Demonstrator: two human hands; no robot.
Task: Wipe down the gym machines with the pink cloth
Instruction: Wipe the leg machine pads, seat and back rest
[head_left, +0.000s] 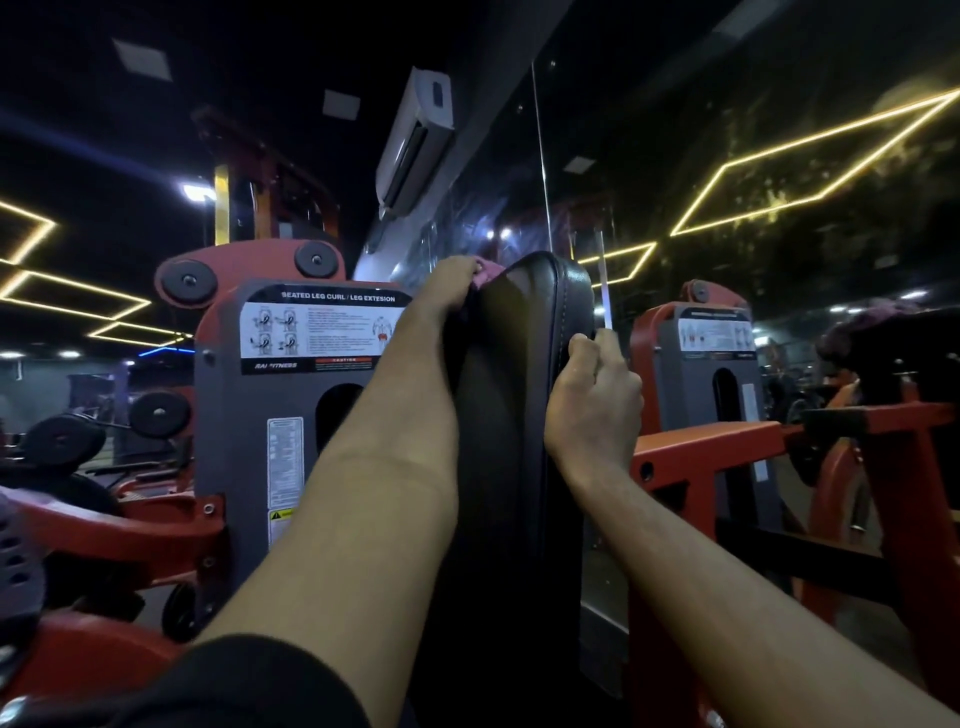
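pink cloth (489, 272): only a scrap shows, rest under my left hand (447, 288) and behind the black pad (514, 395) | left fingertips: hidden past the pad's top | right hand (595, 400): fingertips out of sight at the pad's edge | machine label (317, 332): fine print too small to read | my sleeve (234, 686): cut by bottom edge

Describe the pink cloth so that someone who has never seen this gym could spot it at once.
Find the tall black pad standing upright in the middle of the view. At its top left corner the left hand grips the pink cloth against the edge. Only a small crumpled pink scrap shows, soft beside the smooth black leather.
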